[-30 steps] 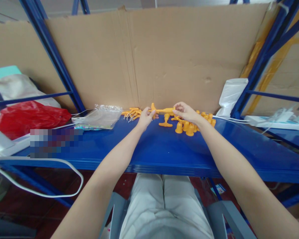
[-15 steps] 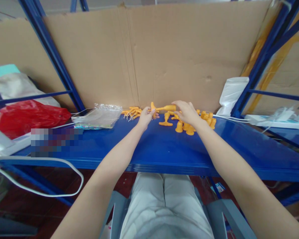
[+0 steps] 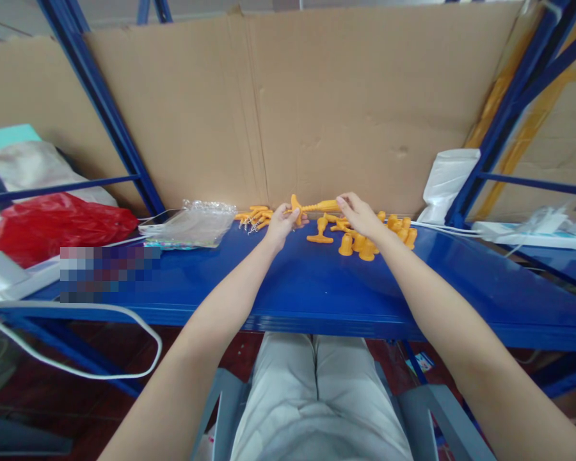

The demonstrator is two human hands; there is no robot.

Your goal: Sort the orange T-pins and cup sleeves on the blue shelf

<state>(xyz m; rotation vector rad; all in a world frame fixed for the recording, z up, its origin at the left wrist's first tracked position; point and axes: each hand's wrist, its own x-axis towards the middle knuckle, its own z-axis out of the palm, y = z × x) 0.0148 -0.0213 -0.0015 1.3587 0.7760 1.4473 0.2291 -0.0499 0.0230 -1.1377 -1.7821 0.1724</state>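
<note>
Left grip clamps the orange T-handled piece near its crossbar, right grip its far end; uneven twisting could make it slip.

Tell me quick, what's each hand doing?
Left hand: closed, holding the orange T-handled piece.
Right hand: fingers at that piece's other end; whether gripping, cannot be told.

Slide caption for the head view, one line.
Left hand holds an orange plastic T-handled piece over a glossy blue tabletop, right hand at its end.
</note>
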